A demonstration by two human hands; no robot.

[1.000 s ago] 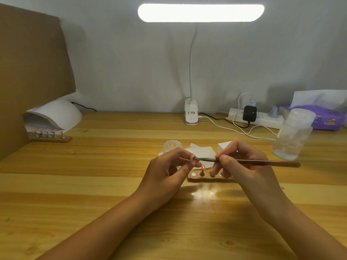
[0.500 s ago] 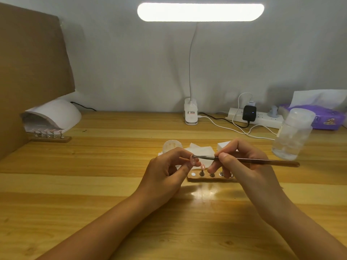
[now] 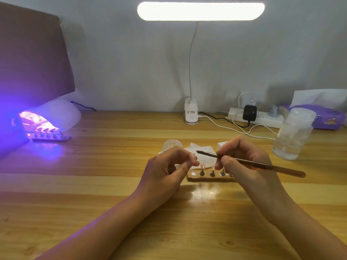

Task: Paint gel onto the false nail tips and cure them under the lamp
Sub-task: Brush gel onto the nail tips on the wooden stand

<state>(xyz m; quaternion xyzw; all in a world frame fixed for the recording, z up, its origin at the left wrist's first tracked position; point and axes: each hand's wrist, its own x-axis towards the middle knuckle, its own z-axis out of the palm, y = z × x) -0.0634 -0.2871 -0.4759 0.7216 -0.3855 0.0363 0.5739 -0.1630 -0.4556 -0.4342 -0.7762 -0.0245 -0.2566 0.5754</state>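
**Mia:** What was near the wooden holder (image 3: 210, 177) on the table (image 3: 112, 184)?

**Ben:** White wipes (image 3: 202, 154) and a small round jar (image 3: 172, 145) lay just behind it. Far behind it stood the desk lamp (image 3: 201, 11) and a power strip (image 3: 262, 119). Behind it to the right were a clear bottle (image 3: 293, 134) and a purple tissue pack (image 3: 323, 119).

**Mia:** And the hands?

**Ben:** They were apart, just above the holder. The left hand (image 3: 167, 171) pinched one false nail tip (image 3: 192, 158). The right hand (image 3: 242, 160) pinched the brush (image 3: 249, 163) and hid the holder's right end. More nail tips (image 3: 202, 166) stood on pegs in the holder.

**Mia:** Where was the curing lamp (image 3: 54, 117)?

**Ben:** Far to the left of the holder, with a second strip of nail tips (image 3: 50, 138) at its mouth.

**Mia:** What had changed?

**Ben:** The curing lamp glowed purple. Before, it was dark. The brush end had been touching the pinched tip, and now it was lifted a little off it.
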